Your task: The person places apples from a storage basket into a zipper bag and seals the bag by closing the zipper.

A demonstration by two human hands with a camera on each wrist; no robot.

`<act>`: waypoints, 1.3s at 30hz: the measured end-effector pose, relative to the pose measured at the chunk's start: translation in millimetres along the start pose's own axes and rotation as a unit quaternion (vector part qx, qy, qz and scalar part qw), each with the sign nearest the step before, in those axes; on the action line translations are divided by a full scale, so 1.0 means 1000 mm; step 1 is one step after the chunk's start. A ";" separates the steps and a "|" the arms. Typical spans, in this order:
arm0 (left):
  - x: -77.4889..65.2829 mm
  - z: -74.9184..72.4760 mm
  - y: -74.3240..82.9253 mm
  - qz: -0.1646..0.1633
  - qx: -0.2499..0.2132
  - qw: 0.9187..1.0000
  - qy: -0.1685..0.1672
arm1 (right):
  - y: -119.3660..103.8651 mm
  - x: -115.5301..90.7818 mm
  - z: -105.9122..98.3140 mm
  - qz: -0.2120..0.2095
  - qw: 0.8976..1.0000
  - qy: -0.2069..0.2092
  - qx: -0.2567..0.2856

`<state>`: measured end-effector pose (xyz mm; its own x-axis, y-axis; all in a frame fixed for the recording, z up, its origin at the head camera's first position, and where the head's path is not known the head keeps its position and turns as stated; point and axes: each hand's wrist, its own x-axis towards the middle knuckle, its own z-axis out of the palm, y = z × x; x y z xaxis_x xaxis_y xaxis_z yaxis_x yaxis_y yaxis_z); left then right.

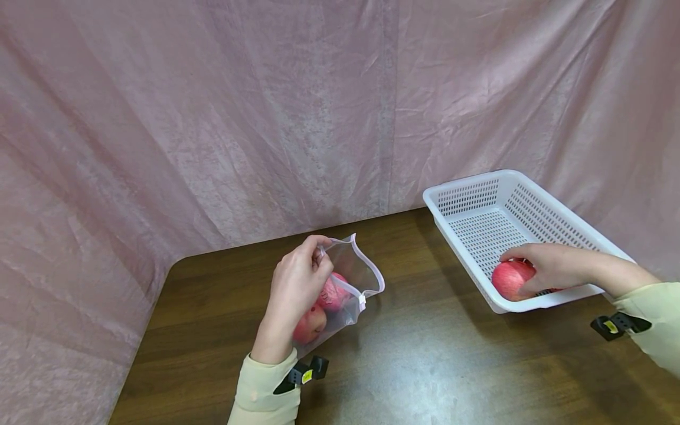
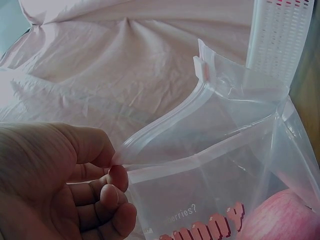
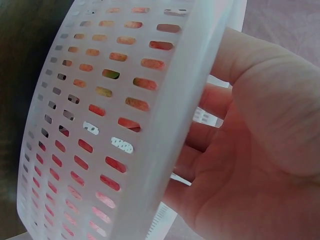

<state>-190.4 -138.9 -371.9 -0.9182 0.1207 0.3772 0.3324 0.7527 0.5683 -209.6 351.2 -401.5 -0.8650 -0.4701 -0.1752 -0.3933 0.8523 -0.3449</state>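
My left hand (image 1: 297, 277) pinches the open top edge of a clear zipper bag (image 1: 342, 319), as the left wrist view also shows. Inside the bag lie two red apples, one printed (image 1: 332, 293) and one lower down (image 1: 309, 324). The bag's mouth gapes toward the right, its white slider (image 1: 362, 303) at one end. Over at the right, my right hand (image 1: 558, 265) reaches into a white plastic basket (image 1: 461, 248), fingers and thumb around a red apple (image 1: 510, 280). More red shows beneath that hand. The right wrist view shows apples only through the basket's slots.
A brown wooden table (image 1: 419, 354) carries both the bag and the basket. Pink cloth (image 1: 297, 118) hangs behind the table and down its left side. The basket's raised rim stands around my right hand.
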 end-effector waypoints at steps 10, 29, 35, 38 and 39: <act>0.000 0.001 0.000 -0.001 -0.001 1.000 -0.003 | 0.000 0.000 0.001 -0.004 1.000 0.004 -0.003; 0.002 0.002 -0.002 0.009 0.008 1.000 0.009 | 0.000 0.003 0.004 -0.004 0.998 0.068 0.011; 0.002 0.002 -0.001 0.008 0.006 1.000 0.008 | -0.002 0.003 0.002 0.004 0.996 0.093 0.010; 0.002 0.002 -0.001 0.007 0.007 1.000 0.007 | -0.003 0.003 0.002 0.011 0.995 0.100 0.009; 0.002 0.002 -0.001 0.006 0.007 1.000 0.007 | -0.004 0.003 0.002 0.014 0.995 0.102 0.008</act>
<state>-192.9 -138.4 -373.4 -0.9110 0.1213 0.3941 0.3406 0.7600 0.5535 -210.4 345.9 -402.1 -0.9217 -0.3879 0.0056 -0.3641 0.8602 -0.3570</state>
